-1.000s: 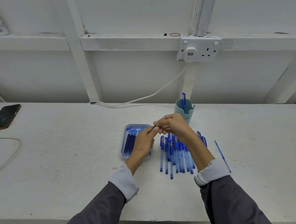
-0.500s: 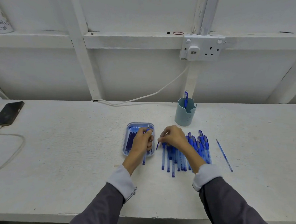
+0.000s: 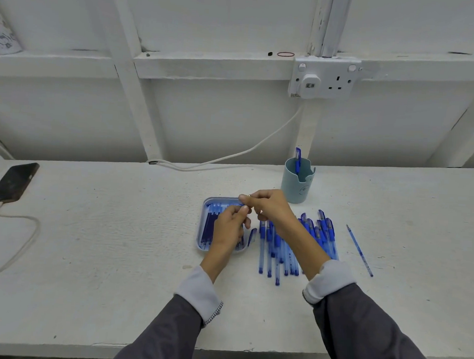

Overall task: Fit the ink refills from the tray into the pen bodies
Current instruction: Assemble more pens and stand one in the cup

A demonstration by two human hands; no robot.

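Currently held: held piece (image 3: 249, 196), thin; only a small pale tip shows above the fingers and the rest is hidden. Probably an ink refill going into a pen body, cannot tell for sure.
Left hand (image 3: 229, 226): fingers (image 3: 242, 208) curled, pinching the held piece from below.
Right hand (image 3: 270, 209): fingers (image 3: 245, 198) curled, pinching the same piece from above, touching the left fingers.
Tray (image 3: 202, 241): on the bench (image 3: 115, 241), directly under the left fingers. Ink refills (image 3: 208, 227) lie in it side by side, partly hidden by the hand.
Pen bodies (image 3: 270, 253): loose heap on the bench, under and to the right of the right fingers.
Cap (image 3: 252, 235): small blue bit between tray and heap, just nearer the person than the fingers.
Stray stick (image 3: 359, 249): thin, blue, well apart to the right of the fingers.
Cup (image 3: 297, 188): just beyond the right fingers, with one pen (image 3: 297, 158) upright inside.
Refill handling: likely very light, thin, slightly bendy and smooth, so it rolls and slips. The tip is delicate and may smear. Pinch it mid-shaft with thumb and forefinger, in line with the barrel.
Body handling: likely light, stiff plastic that rolls easily. Hold the barrel near its open end.
Writing: none readable; the faint mark on the cup is too small to make out.
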